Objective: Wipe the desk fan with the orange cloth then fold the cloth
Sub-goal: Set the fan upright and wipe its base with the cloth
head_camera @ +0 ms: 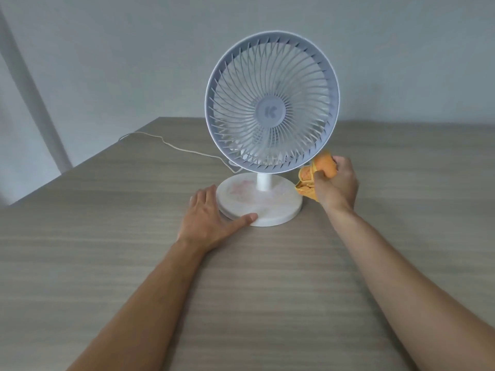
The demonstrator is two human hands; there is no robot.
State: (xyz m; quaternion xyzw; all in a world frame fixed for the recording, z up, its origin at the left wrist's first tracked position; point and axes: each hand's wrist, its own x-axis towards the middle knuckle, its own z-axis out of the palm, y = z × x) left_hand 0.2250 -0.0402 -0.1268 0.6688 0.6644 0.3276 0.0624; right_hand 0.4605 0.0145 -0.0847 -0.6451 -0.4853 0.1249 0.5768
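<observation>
A white desk fan (pixel 272 103) with a round grille stands upright on a wooden table (pixel 241 290). Its round base (pixel 278 207) carries faint pink smudges. My left hand (pixel 209 220) lies flat on the table, fingers straight, with thumb and fingers touching the base's front left edge. My right hand (pixel 336 183) grips a bunched orange cloth (pixel 310 175) at the grille's lower right rim. The cloth touches the rim there, and part of it is hidden inside my fist.
A thin white cord (pixel 171 145) runs from behind the fan across the table to the back left edge. A pale wall stands behind the table. The table's left edge runs diagonally at the left.
</observation>
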